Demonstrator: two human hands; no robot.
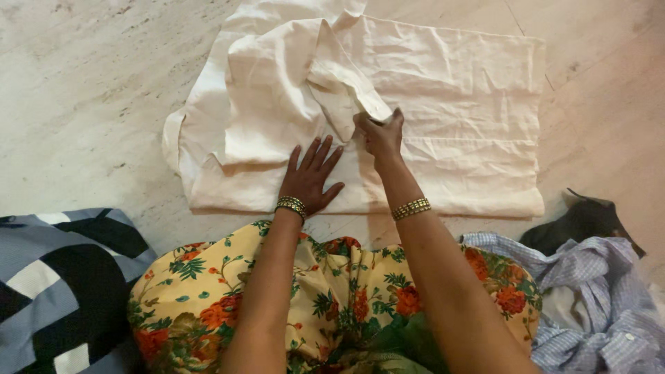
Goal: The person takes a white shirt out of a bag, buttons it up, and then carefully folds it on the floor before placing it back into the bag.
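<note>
Nearest the camera, a yellow floral garment [325,291] covers the person's lap, and both forearms reach out over it toward the floor [83,90].

Only the head view shows the scene. The left hand [309,178] lies flat, palm down and fingers spread wide, pressing on the cream cloth [443,104]; it grips nothing. A beaded gold bangle [291,206] sits at its wrist. Just beside it, the right hand [381,135] is closed in a pinch on a folded flap [346,86] of the same cloth, lifting that strip a little off the layer beneath. A gold bracelet [411,208] circles the right wrist.

The cream cloth is spread on the pale stone floor directly under and beyond both hands. Its far right part lies fairly smooth, while the part beyond the left hand is bunched and folded over itself.

Left of the left arm, close to the lap, lies a grey, black and white patterned fabric [55,284]. Right of the right arm sits a crumpled blue checked shirt [596,305], with a dark garment [582,221] just beyond it, near the cream cloth's corner.
</note>
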